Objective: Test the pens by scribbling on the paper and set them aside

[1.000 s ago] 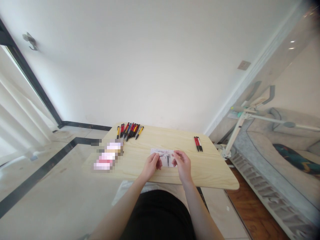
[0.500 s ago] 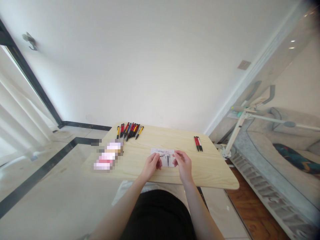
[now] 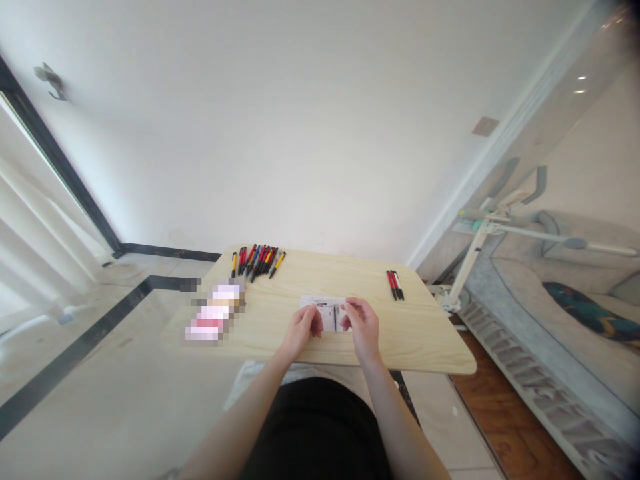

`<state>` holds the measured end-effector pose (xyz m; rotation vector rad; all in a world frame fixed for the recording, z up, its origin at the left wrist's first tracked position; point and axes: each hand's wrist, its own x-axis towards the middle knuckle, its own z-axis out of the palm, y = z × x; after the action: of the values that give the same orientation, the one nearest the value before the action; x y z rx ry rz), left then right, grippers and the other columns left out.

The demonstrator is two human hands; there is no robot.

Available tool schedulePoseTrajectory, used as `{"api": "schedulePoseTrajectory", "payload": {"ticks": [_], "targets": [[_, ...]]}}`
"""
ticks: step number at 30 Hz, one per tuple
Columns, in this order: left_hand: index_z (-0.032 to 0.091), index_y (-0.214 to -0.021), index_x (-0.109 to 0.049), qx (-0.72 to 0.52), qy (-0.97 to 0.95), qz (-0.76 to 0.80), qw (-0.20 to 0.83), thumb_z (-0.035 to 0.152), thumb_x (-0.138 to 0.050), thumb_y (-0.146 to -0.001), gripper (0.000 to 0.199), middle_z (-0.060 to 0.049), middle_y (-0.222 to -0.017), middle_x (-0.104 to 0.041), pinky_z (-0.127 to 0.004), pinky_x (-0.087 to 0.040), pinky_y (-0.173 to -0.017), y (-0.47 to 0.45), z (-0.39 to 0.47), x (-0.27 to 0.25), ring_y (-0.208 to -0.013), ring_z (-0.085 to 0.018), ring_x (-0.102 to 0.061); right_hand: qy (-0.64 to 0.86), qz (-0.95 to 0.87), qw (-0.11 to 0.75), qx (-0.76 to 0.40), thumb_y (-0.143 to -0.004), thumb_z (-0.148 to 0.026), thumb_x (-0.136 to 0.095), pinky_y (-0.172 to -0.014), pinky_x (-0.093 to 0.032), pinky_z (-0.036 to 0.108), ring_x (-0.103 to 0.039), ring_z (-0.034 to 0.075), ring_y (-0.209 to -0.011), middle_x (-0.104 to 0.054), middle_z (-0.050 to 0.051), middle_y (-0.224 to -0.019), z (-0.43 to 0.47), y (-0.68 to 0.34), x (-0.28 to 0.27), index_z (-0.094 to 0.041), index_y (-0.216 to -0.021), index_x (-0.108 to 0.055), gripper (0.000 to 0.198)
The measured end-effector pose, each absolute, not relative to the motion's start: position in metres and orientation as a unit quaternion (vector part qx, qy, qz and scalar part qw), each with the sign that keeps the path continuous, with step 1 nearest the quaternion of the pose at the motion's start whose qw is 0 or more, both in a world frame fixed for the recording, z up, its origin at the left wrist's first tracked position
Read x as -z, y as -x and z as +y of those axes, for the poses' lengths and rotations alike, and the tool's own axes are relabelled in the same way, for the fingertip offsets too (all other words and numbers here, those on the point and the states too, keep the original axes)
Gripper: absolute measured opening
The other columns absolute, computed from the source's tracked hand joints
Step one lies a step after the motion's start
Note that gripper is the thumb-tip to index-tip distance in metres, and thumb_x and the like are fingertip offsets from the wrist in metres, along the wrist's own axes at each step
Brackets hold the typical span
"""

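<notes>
A white printed sheet (image 3: pixel 329 319) with dark markings lies on the light wooden table (image 3: pixel 425 333), close to its front edge. Over its left part is my left hand (image 3: pixel 301 327), thumb and fingers closed in a pinch. My right hand (image 3: pixel 364 328) hovers at the sheet's right side, also pinching, with thumb and forefinger together. Whatever sits in either pinch is too small to make out. Parts of the sheet are hidden under the fingers.
Several pens (image 3: pixel 259 260) in red, yellow, blue and black lie at the table's back left. Further right rest red and white pens (image 3: pixel 395 285). A blurred-out stack (image 3: pixel 215 312) occupies the left edge. Exercise equipment (image 3: pixel 473 247) and a grey sofa (image 3: pixel 540 287) stand to the right.
My right hand has shifted slightly, and its fingers look a little differently set over the sheet. My left hand keeps its pinch. The whole view has moved a little.
</notes>
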<state>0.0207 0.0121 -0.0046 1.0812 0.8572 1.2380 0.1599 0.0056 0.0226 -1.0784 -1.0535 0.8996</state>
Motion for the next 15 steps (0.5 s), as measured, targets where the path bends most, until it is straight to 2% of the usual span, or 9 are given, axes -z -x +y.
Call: {"api": "schedulePoseTrajectory", "payload": {"ticks": [5,12,15], "targets": [[0.015,-0.071,-0.052,-0.551,-0.446,0.364,0.604,0.048,-0.046,-0.077,0.034,0.003,-0.047,-0.051,-0.022,-0.033,-0.042,-0.018,0.012,0.002,-0.04,-0.009,-0.045,0.457,-0.5,0.611,-0.409,-0.073,-0.036,-0.059,-0.039,-0.04,0.02,-0.051,0.008,-0.045,-0.058,0.001,-0.071,0.001,-0.146,-0.024,-0.015,-0.087,-0.054,0.026],[0.016,-0.063,-0.046,-0.577,-0.372,0.34,0.643,0.045,-0.052,-0.074,0.031,0.004,-0.048,-0.048,-0.02,-0.032,-0.043,-0.013,0.012,0.004,-0.042,-0.007,-0.044,0.468,-0.537,0.571,-0.409,-0.072,-0.038,-0.059,-0.039,-0.04,0.02,-0.051,0.009,-0.045,-0.059,0.001,-0.068,-0.005,-0.143,-0.018,-0.016,-0.087,-0.056,0.027],[0.016,-0.061,-0.044,-0.589,-0.342,0.331,0.653,0.044,-0.052,-0.074,0.032,0.004,-0.049,-0.048,-0.02,-0.031,-0.042,-0.012,0.013,0.004,-0.042,-0.007,-0.043,0.476,-0.541,0.581,-0.378,-0.075,-0.039,-0.055,-0.038,-0.039,0.02,-0.05,0.008,-0.044,-0.059,0.002,-0.069,-0.003,-0.156,-0.021,-0.015,-0.087,-0.055,0.027]]}}
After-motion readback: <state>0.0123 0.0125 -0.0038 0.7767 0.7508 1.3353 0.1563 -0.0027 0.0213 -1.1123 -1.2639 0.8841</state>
